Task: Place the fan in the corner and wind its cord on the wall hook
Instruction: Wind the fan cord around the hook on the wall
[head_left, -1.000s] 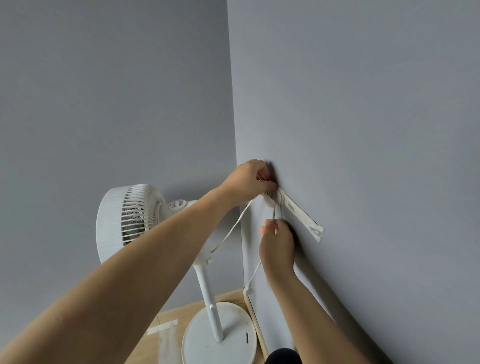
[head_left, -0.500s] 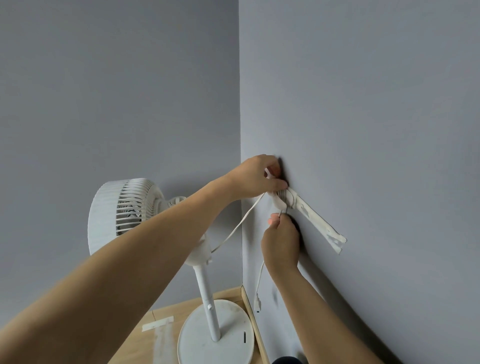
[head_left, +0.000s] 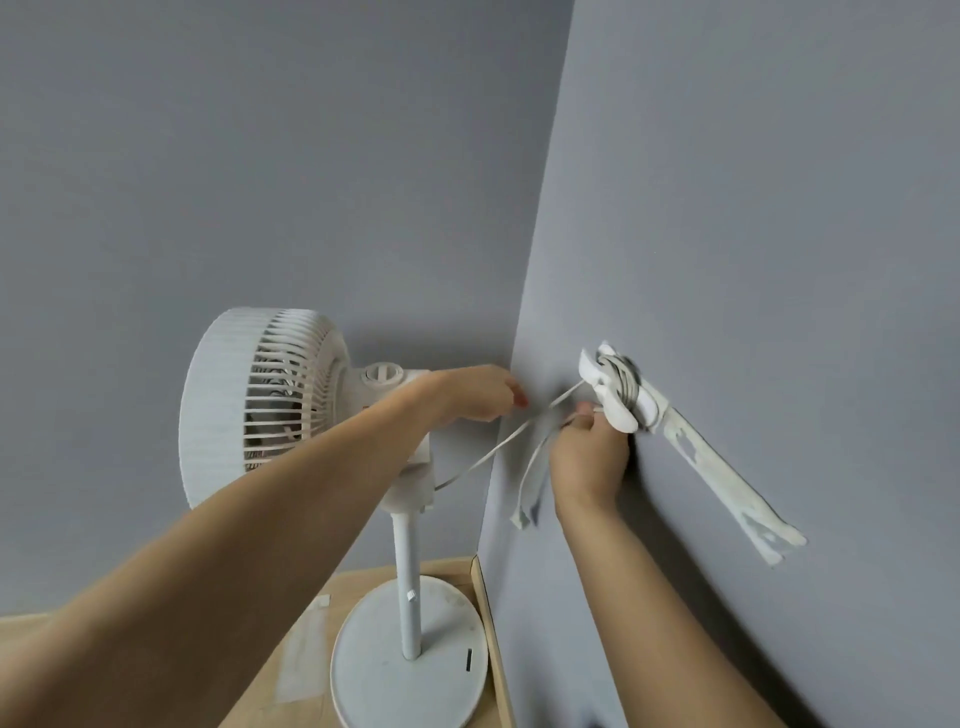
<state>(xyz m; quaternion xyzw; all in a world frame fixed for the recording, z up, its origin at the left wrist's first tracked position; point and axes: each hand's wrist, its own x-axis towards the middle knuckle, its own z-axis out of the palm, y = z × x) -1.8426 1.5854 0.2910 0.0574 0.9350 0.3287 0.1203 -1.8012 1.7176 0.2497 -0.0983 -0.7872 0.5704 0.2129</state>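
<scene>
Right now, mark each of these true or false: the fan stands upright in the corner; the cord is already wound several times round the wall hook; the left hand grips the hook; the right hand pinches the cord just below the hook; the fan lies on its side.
1. The fan stands upright in the corner: true.
2. The cord is wound several times round the wall hook: true.
3. The left hand grips the hook: false; it is apart from the hook, to its left, near the slack cord.
4. The right hand pinches the cord just below the hook: true.
5. The fan lies on its side: false; its round base sits flat on the floor.
</scene>
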